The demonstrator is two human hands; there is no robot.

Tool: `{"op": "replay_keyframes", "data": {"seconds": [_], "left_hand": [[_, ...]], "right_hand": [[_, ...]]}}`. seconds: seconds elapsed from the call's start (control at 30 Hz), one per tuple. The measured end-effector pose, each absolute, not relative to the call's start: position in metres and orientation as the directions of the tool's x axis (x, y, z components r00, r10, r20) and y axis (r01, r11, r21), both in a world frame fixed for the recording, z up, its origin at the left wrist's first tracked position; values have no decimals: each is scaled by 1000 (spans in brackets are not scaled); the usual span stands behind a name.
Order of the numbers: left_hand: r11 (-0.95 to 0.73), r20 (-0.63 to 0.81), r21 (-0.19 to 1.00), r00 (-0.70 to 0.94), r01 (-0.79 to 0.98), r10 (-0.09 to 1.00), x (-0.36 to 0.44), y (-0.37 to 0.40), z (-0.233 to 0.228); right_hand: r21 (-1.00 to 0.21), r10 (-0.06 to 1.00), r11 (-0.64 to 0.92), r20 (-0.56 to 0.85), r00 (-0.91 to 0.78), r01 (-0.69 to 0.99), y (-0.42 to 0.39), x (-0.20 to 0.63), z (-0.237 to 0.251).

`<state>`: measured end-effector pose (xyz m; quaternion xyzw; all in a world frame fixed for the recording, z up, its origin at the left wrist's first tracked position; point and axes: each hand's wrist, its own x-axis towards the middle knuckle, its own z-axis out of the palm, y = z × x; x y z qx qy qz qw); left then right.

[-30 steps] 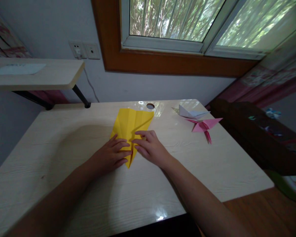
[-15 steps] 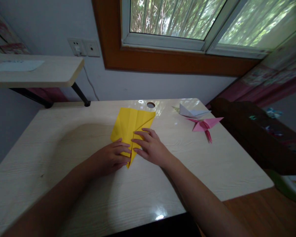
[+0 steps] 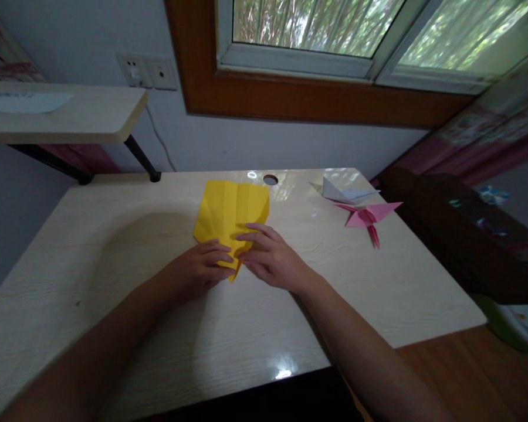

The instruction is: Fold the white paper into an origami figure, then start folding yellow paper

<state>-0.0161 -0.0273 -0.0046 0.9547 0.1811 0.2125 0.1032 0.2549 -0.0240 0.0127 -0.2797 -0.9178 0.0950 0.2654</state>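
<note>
A creased sheet of yellow paper (image 3: 233,202) lies on the table, with its lower end folded to a narrow point towards me. My left hand (image 3: 205,265) rests on the lower left part of the sheet, its fingers stretched out over the paper near the point. On the other side, my right hand (image 3: 270,255) has its fingers bent over the lower right edge, gripping the paper near the middle crease. The fingers cover part of the lower folds.
A pink folded paper figure (image 3: 366,217) lies right of the sheet, with a white folded paper piece (image 3: 345,192) just behind it. The pale table (image 3: 158,346) has a round hole (image 3: 270,180) near its back edge. A raised shelf (image 3: 101,117) stands at the back left.
The right flap, folded inward before, has opened out, so the sheet's right side looks wider. My right fingers have shifted and closed in on the lower folds.
</note>
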Motion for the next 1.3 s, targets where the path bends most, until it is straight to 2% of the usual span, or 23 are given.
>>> {"op": "replay_keyframes", "data": {"seconds": [0.3,0.5,0.7,0.8,0.97,1.3], "left_hand": [[-885,325,388,860,258,393,-17,-31,-4],[-873,287,402,867,276,406,-16,-36,3],[-849,245,457,880,265,407,-13,-39,11],[-841,233,476,884,259,405,-12,-40,12],[-833,223,486,885,263,409,-12,-40,13],[-832,217,479,881,279,421,-12,-42,14]], "right_hand": [[-342,563,824,418,-713,451,-20,258,9],[-299,577,816,421,-699,494,-23,262,14],[-308,665,737,491,-563,602,-24,263,15],[-316,669,731,505,-545,604,-24,260,12],[-344,646,763,443,-622,547,-20,256,5],[-332,692,722,362,-625,607,-17,259,2]]}}
